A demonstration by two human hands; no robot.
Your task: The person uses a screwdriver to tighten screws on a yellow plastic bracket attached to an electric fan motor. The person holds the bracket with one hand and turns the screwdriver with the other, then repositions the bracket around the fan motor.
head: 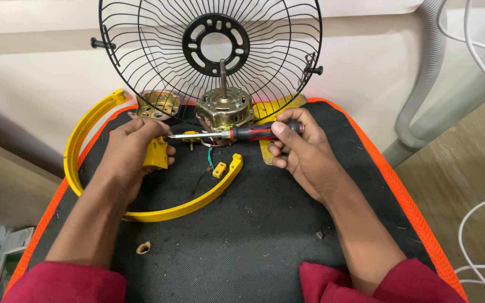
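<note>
My right hand [304,154] grips a red and black screwdriver [242,133] held level, its metal tip pointing left into a small yellow plastic part [156,154]. My left hand [136,148] is closed around that yellow part. Just behind the screwdriver stands a brass-coloured fan motor [224,111] with its shaft upright, wires trailing below it. A black wire fan guard [209,50] leans upright against the wall behind the motor. A yellow plastic ring band [85,140] curves around my left hand on the black mat [242,241].
A metal motor cover [157,103] lies left of the motor. A yellow fan blade piece [276,109] shows behind it. A small ring-shaped bit [143,247] lies on the mat, which has an orange border [399,191]. A grey corrugated hose [422,84] and white cables [478,235] run at right.
</note>
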